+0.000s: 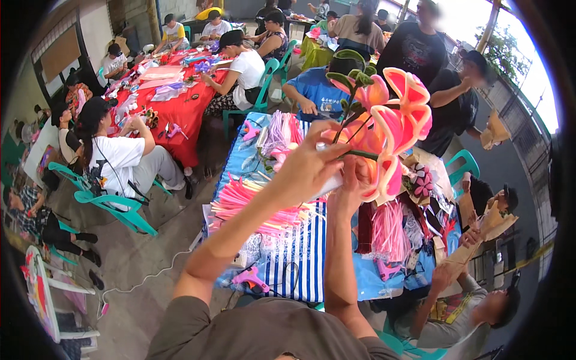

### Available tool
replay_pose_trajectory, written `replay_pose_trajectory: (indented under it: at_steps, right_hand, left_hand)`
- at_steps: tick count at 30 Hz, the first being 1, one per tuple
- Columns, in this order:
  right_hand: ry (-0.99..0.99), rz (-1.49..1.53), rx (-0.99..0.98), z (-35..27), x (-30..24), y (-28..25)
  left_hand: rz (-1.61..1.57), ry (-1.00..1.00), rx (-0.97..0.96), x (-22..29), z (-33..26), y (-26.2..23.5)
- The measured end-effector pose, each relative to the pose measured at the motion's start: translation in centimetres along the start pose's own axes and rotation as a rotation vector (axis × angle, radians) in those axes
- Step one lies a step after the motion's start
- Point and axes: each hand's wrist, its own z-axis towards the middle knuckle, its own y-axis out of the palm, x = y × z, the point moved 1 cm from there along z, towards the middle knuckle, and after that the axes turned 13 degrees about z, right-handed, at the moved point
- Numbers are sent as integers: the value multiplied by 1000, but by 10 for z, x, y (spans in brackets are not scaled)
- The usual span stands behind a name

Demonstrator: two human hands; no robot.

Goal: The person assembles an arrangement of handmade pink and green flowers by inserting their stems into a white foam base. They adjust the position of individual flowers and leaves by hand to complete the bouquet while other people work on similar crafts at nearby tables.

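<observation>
I hold a bunch of pink and orange handmade flowers (393, 117) with green leaves (351, 75) up high over the table. My left hand (309, 165) grips the green stems from the left, with a small white piece pinched under the fingers. My right hand (354, 180) is closed around the stems just below the blooms. Under my arms lies a table with a blue and white striped cloth (300, 252), strewn with pink strips (252, 201).
A pink glue gun (251, 279) lies at the table's near edge. A seated person (474, 306) at the right holds a brown paper wrap. Several people sit at a red table (180, 108) on teal chairs to the left. A white chair (48, 294) stands lower left.
</observation>
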Motion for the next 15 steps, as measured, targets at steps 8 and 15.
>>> replay_pose_trajectory:
  at_steps: [8, 15]
  right_hand:
    - [-65, -159, -76, -6, 13, -18]
    - [-139, -164, -54, -14, -6, 16]
  left_hand:
    - [30, -237, 417, 10, -30, 38]
    - [-49, -354, 497, -10, -42, 54]
